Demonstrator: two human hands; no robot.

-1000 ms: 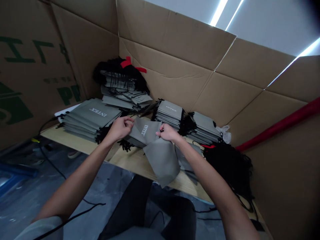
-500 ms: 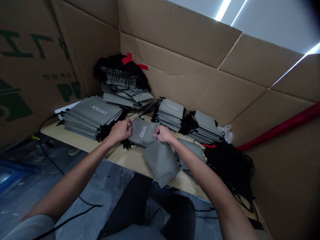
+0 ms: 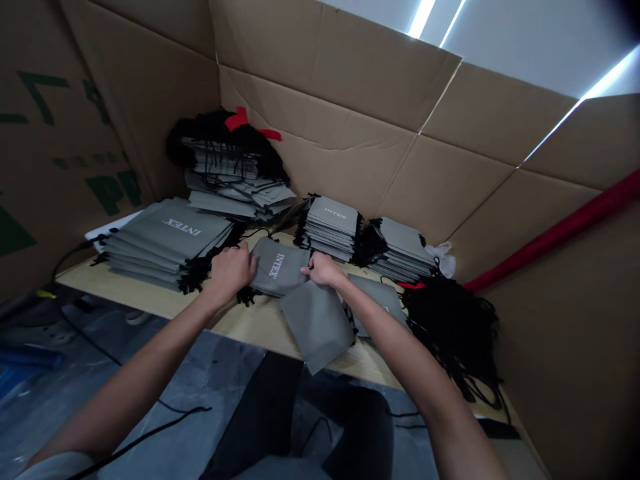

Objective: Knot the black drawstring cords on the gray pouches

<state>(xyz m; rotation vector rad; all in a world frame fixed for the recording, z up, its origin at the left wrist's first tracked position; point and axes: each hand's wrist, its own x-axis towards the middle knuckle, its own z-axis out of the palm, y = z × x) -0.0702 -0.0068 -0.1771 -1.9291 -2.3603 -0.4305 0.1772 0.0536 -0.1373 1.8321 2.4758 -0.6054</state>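
A small pile of grey drawstring pouches, the top one printed INTEX (image 3: 280,265), lies on the wooden board in front of me. My left hand (image 3: 233,272) is closed at its left end, against the pouch edge and black cords; what its curled fingers hold is hidden. At the right end, my right hand (image 3: 323,269) pinches the top of a plain grey drawstring pouch (image 3: 317,327), which hangs slanted over the board's front edge. Under my right forearm, another grey pouch (image 3: 375,297) lies flat.
A large INTEX pouch stack (image 3: 170,230) is on the left, with a taller cord-topped pile (image 3: 227,160) behind. Two smaller stacks (image 3: 333,227) (image 3: 403,247) stand at the back. Black corded bundles (image 3: 450,327) lie right. Cardboard walls (image 3: 320,100) enclose the wooden board (image 3: 250,327).
My left hand has gone from pinching the printed pouch's corner to a more curled grip at its left end. The right hand keeps its pinch. The camera view has shifted slightly.
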